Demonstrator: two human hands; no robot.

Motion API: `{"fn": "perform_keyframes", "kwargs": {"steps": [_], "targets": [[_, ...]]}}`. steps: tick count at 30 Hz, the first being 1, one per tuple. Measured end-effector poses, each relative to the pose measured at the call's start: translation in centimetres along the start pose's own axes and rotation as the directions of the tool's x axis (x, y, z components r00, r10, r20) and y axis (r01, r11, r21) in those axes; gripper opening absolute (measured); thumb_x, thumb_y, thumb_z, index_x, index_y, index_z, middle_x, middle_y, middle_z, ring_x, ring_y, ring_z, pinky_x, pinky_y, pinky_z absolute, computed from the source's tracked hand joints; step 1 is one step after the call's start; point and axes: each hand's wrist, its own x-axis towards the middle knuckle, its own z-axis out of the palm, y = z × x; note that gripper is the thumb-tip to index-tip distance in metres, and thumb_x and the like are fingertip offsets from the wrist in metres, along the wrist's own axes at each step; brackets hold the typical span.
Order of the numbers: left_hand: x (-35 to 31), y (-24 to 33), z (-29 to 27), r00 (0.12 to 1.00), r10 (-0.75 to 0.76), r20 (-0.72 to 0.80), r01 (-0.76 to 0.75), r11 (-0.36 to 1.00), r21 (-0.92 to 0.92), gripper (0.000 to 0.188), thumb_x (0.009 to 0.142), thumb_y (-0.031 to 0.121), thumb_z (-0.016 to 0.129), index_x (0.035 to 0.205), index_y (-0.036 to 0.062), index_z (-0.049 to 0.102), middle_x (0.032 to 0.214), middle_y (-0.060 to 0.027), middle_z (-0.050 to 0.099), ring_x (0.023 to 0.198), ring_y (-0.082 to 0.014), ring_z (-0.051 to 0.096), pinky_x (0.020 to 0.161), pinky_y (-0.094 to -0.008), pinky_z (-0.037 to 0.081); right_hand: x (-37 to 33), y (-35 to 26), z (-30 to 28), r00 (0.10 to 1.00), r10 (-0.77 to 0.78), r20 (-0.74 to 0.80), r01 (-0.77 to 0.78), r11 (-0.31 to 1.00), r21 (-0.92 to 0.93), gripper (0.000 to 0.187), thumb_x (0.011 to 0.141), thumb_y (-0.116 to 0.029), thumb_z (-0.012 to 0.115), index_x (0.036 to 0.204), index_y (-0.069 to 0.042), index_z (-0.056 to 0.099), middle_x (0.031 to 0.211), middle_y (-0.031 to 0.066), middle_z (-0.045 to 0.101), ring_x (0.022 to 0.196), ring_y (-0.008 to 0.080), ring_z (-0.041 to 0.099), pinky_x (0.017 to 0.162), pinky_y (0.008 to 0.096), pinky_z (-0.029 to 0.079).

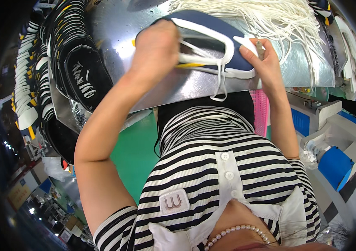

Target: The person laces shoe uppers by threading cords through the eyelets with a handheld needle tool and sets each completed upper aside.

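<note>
A navy blue shoe upper with white trim (232, 32) is held above the metal table. White shoelace strands (221, 81) are threaded near one end of its opening and a loop hangs down over the table edge. My left hand (156, 50), slightly blurred, is closed at the upper's left end; lace strands run toward it, and its fingertips are hidden. My right hand (265, 60) pinches the right end of the upper, thumb on top. A small greyish pointed tool (260, 49) sticks out between its fingers. Below the opening shows a yellow strip (190, 65).
Loose white shoelaces (265, 16) lie heaped across the far side of the metal table (165, 94). Stacked black uppers (84, 75) stand at the left. Under the right side sits a pink basket (261, 111), beside a grey-and-blue machine (332, 146).
</note>
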Motion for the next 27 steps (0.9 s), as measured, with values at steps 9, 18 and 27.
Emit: {"fn": "perform_keyframes", "kwargs": {"steps": [9,18,27], "targets": [[-8.4,-12.9,-14.5,0.879,-0.299,-0.372,0.469,0.686,0.556,0.016,0.094,0.015,0.056,0.094,0.0008,0.062,0.088,-0.0189,0.065,0.080,-0.0359,0.063,0.071,-0.0450,0.050,-1.5,1.5,-5.3,0.999,0.017,-0.040,-0.016,1.000,0.022,0.047,0.082,-0.025,0.078,0.117,-0.002,0.055,0.103,0.0119,0.067,0.092,0.0162,0.063,0.082,0.0278,0.050],[1.8,7.6,-5.6,0.998,0.070,-0.005,-0.057,0.767,-0.639,0.007,0.082,0.002,0.068,0.086,-0.0007,0.064,0.139,-0.0209,0.051,0.126,-0.0299,0.048,0.105,-0.0398,0.035,-1.4,0.0,-3.7,0.845,-0.533,-0.052,0.339,0.607,-0.719,0.046,0.081,-0.036,0.077,0.113,-0.005,0.064,0.090,0.0083,0.065,0.081,0.0165,0.063,0.072,0.0263,0.048],[3.9,7.5,1.3,0.985,0.137,-0.101,-0.167,0.891,-0.421,0.014,0.076,0.010,0.076,0.086,0.0045,0.067,0.110,-0.0101,0.064,0.105,-0.0293,0.055,0.087,-0.0384,0.045,-1.8,-1.6,0.4,0.977,-0.163,0.140,0.141,0.978,0.153,0.019,0.086,-0.013,0.073,0.101,-0.002,0.069,0.085,-0.0013,0.061,0.080,0.0067,0.055,0.072,0.0210,0.045]]}}
